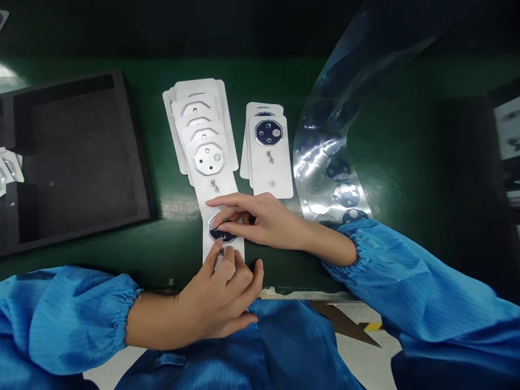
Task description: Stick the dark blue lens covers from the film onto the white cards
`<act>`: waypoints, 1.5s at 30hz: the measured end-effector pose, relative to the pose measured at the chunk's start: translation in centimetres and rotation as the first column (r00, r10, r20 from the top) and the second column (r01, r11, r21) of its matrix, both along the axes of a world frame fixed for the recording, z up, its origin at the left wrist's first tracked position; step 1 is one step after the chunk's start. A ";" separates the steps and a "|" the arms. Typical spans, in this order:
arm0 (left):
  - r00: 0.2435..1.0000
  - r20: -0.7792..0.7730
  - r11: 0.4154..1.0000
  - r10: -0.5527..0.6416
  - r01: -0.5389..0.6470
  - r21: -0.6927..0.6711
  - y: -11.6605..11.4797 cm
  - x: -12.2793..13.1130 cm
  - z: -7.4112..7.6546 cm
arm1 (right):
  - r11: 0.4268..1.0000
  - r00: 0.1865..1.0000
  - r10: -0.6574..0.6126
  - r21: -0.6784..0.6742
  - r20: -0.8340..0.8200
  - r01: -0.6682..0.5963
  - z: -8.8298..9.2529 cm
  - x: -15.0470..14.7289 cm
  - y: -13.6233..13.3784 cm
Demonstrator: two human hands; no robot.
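head view: the left hand [215,295] holds a closed grip on the lower end of a white backing card [238,250] at 6 o'clock. from 3 o'clock, the right hand [264,223] has its fingers on a dark octagonal lens cover [221,232], its grip partly hidden, perhaps closed. a slip could smear or misalign it. the card's brush-style characters [215,186] are unreadable

One camera was worn on my head, facing forward and down, close above my left hand [217,295] and right hand [260,222], looking across the green counter [268,76] ahead.
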State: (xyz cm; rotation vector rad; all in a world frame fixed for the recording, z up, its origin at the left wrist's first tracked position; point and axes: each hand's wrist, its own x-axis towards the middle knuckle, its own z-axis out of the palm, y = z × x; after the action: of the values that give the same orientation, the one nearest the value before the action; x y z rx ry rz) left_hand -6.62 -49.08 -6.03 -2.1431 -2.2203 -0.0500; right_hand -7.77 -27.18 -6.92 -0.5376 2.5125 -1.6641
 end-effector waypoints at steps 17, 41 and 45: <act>0.988 -0.147 0.994 0.034 -0.018 0.110 0.1 0.5 -0.5 | 0.694 0.890 -0.174 0.589 -0.421 0.414 -0.5 0.3 -1.8; 0.998 -0.070 0.873 0.006 0.029 0.487 0.0 0.8 -1.2 | 0.779 0.780 -0.614 0.065 -0.117 0.623 3.8 -2.3 6.0; 0.998 0.015 0.925 -0.057 0.047 0.378 0.5 -0.3 -0.6 | 0.637 0.637 -0.684 0.135 -0.356 0.759 2.1 -4.8 8.3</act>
State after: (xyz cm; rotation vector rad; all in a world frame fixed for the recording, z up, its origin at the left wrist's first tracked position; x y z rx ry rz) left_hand -6.87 -48.54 -6.58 -1.9935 -1.9648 -0.4698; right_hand -12.62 -18.91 -4.86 0.4027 3.3918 -1.4015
